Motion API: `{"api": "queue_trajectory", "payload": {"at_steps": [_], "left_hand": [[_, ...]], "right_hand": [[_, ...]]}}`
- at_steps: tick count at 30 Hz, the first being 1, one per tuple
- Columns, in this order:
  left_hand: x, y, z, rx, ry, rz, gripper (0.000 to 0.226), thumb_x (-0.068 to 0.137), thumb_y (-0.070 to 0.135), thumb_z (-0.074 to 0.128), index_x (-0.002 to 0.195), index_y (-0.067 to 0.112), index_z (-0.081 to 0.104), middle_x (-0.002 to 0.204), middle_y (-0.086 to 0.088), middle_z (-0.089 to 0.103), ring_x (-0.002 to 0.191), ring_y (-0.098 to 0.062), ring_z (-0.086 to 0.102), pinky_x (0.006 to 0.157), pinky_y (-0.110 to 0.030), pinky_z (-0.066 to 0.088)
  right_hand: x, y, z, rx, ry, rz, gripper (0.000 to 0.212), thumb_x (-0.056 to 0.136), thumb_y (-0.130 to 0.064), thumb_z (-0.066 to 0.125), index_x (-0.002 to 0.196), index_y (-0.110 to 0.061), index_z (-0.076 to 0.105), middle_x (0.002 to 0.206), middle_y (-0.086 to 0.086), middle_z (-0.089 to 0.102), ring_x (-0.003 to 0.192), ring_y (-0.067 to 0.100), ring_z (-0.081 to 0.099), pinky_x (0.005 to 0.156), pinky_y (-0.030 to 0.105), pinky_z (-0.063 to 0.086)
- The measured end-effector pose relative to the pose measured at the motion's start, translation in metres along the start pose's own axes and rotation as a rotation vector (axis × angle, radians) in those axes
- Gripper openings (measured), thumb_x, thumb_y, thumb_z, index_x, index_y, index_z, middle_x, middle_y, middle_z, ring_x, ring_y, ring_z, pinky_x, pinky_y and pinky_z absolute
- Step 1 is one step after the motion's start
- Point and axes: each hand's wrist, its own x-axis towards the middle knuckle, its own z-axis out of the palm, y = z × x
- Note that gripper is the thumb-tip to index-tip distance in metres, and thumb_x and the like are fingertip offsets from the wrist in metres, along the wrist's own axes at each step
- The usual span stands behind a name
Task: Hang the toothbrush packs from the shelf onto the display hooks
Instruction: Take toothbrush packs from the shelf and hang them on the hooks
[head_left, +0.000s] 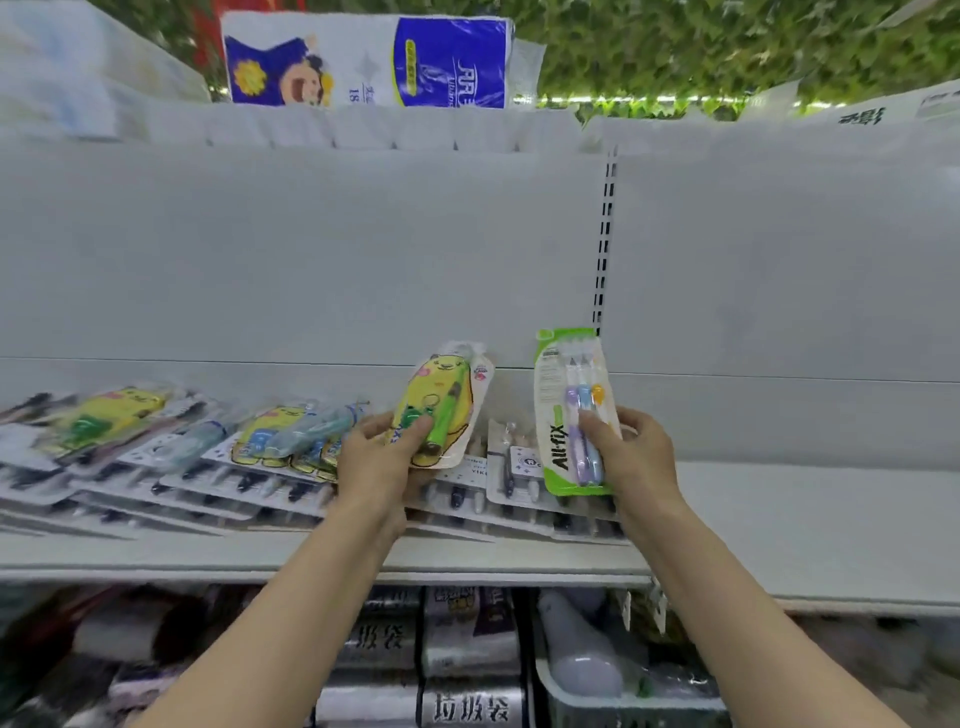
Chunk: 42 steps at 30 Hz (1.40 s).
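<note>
My left hand (382, 457) grips a yellow cartoon toothbrush pack (447, 395) with a green brush in it, tilted and lifted off the pile. My right hand (636, 449) holds a green-and-white three-brush pack (563, 415) upright by its lower part. Both packs hang over the white shelf (779, 525). Several more toothbrush packs (197, 457) lie overlapping in a row along the shelf's left and middle. No display hooks show in this view.
A white back panel (311, 249) with a slotted upright (602, 244) rises behind the shelf. Tissue packs (363, 57) sit on the top shelf. Below the shelf edge stand rolls of bags (467, 675) and a white bin (597, 696).
</note>
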Motion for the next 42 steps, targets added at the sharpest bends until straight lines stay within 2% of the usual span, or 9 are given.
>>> {"api": "queue_trajectory", "payload": {"at_steps": [8,12,16,20,23,27,34,38,42], "left_hand": [[-0.050,0.024,-0.067,-0.064,-0.087,-0.006,0.016,0.093,0.003,0.063,0.106,0.011,0.066,0.092,-0.006,0.075,0.072,-0.016,0.070,0.056,-0.026,0.057],[-0.065,0.060,-0.129,-0.013,-0.068,0.044,0.022,0.090,0.002,0.065,0.112,0.006,0.066,0.093,-0.009,0.075,0.079,-0.023,0.069,0.076,-0.037,0.056],[-0.071,0.099,-0.208,0.006,-0.033,0.081,0.025,0.087,0.003,0.068,0.110,0.009,0.065,0.100,-0.013,0.074,0.085,-0.028,0.067,0.087,-0.046,0.053],[-0.072,0.130,-0.312,0.006,-0.014,0.130,0.027,0.089,0.003,0.066,0.114,0.012,0.063,0.100,-0.012,0.074,0.079,-0.025,0.070,0.073,-0.040,0.054],[-0.071,0.161,-0.402,-0.008,0.022,0.147,0.028,0.091,0.003,0.063,0.117,0.011,0.062,0.104,-0.015,0.073,0.071,-0.019,0.070,0.055,-0.027,0.053],[-0.070,0.198,-0.517,-0.025,0.099,0.200,0.028,0.093,0.007,0.062,0.121,0.011,0.059,0.115,-0.018,0.071,0.084,-0.026,0.070,0.074,-0.040,0.056],[-0.059,0.252,-0.662,-0.021,0.271,0.192,0.024,0.087,0.005,0.069,0.110,0.007,0.064,0.092,-0.011,0.076,0.071,-0.021,0.072,0.065,-0.032,0.059],[-0.032,0.267,-0.723,-0.027,0.349,0.185,0.024,0.086,0.001,0.068,0.108,0.008,0.065,0.091,-0.010,0.077,0.076,-0.025,0.070,0.073,-0.036,0.056],[0.010,0.288,-0.795,-0.007,0.381,0.216,0.035,0.089,-0.001,0.063,0.121,0.012,0.060,0.105,-0.011,0.075,0.084,-0.025,0.070,0.074,-0.037,0.056]], "right_hand": [[-0.071,-0.014,0.057,0.164,-0.063,-0.097,0.028,0.091,-0.020,0.072,0.113,-0.014,0.056,0.097,-0.003,0.073,0.078,0.006,0.073,0.068,0.024,0.058],[-0.116,-0.025,0.115,0.094,-0.242,-0.098,0.026,0.090,-0.015,0.073,0.110,-0.013,0.056,0.096,0.002,0.074,0.081,0.011,0.073,0.073,0.030,0.057],[-0.168,-0.034,0.187,0.054,-0.359,-0.134,0.014,0.096,-0.003,0.062,0.106,-0.005,0.053,0.077,0.008,0.066,0.054,0.002,0.065,0.054,0.020,0.054],[-0.237,-0.030,0.282,0.007,-0.483,-0.141,0.013,0.098,-0.016,0.062,0.107,-0.009,0.057,0.093,0.020,0.071,0.078,0.031,0.069,0.077,0.050,0.059],[-0.302,-0.023,0.360,0.044,-0.517,-0.104,0.013,0.099,-0.018,0.061,0.108,-0.009,0.061,0.095,0.014,0.072,0.087,0.029,0.070,0.080,0.043,0.055],[-0.381,-0.015,0.459,0.109,-0.606,-0.067,0.009,0.100,-0.022,0.060,0.105,-0.016,0.064,0.093,0.005,0.074,0.081,0.019,0.070,0.077,0.036,0.054],[-0.483,-0.014,0.593,0.118,-0.761,-0.056,0.009,0.099,-0.024,0.061,0.104,-0.017,0.064,0.098,0.008,0.073,0.087,0.023,0.071,0.080,0.041,0.057],[-0.510,-0.011,0.664,0.156,-0.831,-0.054,0.005,0.100,-0.022,0.059,0.104,-0.022,0.060,0.095,0.000,0.071,0.073,0.004,0.070,0.058,0.017,0.054],[-0.532,0.006,0.754,0.178,-0.886,-0.045,0.004,0.100,-0.022,0.059,0.102,-0.024,0.062,0.100,0.004,0.072,0.088,0.016,0.072,0.075,0.029,0.057]]}}
